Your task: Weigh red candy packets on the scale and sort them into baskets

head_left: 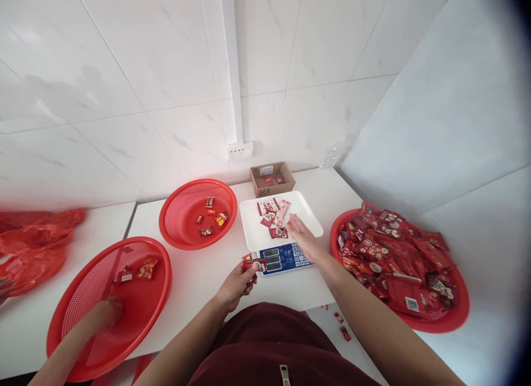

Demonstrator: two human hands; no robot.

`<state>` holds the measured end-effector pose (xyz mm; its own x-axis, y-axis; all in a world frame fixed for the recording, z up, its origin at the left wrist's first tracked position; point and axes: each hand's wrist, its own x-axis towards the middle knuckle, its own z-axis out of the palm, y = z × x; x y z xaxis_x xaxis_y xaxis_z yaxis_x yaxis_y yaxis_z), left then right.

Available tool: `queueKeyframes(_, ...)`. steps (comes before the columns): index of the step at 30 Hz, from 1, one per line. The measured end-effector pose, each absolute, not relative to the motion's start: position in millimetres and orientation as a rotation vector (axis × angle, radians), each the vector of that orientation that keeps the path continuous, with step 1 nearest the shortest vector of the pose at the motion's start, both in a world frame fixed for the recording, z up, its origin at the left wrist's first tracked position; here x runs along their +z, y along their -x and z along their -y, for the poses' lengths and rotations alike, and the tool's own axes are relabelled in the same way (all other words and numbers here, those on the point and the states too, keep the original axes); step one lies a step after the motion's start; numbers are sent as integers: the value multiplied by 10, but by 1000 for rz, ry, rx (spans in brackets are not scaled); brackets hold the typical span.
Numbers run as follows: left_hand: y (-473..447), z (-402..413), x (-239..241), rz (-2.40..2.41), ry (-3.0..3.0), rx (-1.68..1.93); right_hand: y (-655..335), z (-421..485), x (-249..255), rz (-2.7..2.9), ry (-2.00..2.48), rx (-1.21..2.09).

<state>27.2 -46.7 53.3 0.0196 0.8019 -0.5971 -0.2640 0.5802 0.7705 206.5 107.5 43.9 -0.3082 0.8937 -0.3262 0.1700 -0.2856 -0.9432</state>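
Red packets (259,266): at least one is in the left hand, a few lie on the white tray, and a big heap fills the right basket.
Left hand (235,286): it is closed, with thumb and fingers pinching the red packets just in front of the scale.
Right hand (301,232): it is over the white tray, just beside the flat packets; its fingers are blurry, so I cannot tell how open it is or if it has hold of anything.
White tray (309,217): it sits on top of the scale, with a pink packet (282,212) among the red ones.
Scale (286,257): its blue front has buttons and little screens.
Box (269,192): it is brown, just behind the tray, with red packets inside.
Right basket (454,318): it is red and round, and very full.
Middle basket (166,220): it is red, with a few sweets (221,219) inside.
Near-left basket (58,328): another person's hand (111,311) is in it, near some packets.
Red bags (37,250): they lie crumpled at the far left.
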Motion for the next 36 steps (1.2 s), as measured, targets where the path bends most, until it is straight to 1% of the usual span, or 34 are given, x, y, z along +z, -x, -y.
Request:
queueKeyframes(2,-293,486,539,-1319,-581,834,-2032,-680,477,1547,1190,1975)
queueKeyframes(4,-316,505,558,-1313,-693,759,-1983,-292,483,1680,1034,2082)
queueKeyframes(8,-349,548,582,-1159,-934,634,-1937,152,433,1778,1101,1969)
queueKeyframes(11,-354,575,559,-1048,-1015,579,-1990,191,405,1788,1164,1996)
queueKeyframes(14,-359,589,537,-1050,-1061,537,-2060,170,409,1781,1198,2014)
queueKeyframes(18,-391,606,521,-1148,-910,525,-2109,186,411,1763,1215,1982)
queueKeyframes(22,-435,618,480,-1137,-737,610,-2129,193,411,1791,1186,1902)
queueKeyframes(28,-456,591,407,-1236,-698,606,-2128,158,450,1560,1293,2016)
queueKeyframes(32,-415,561,416,-1299,-601,693,-2166,64,438,1459,1315,2063)
queueKeyframes(36,-354,544,454,-1313,-520,736,-2178,-219,435,1145,1393,2028)
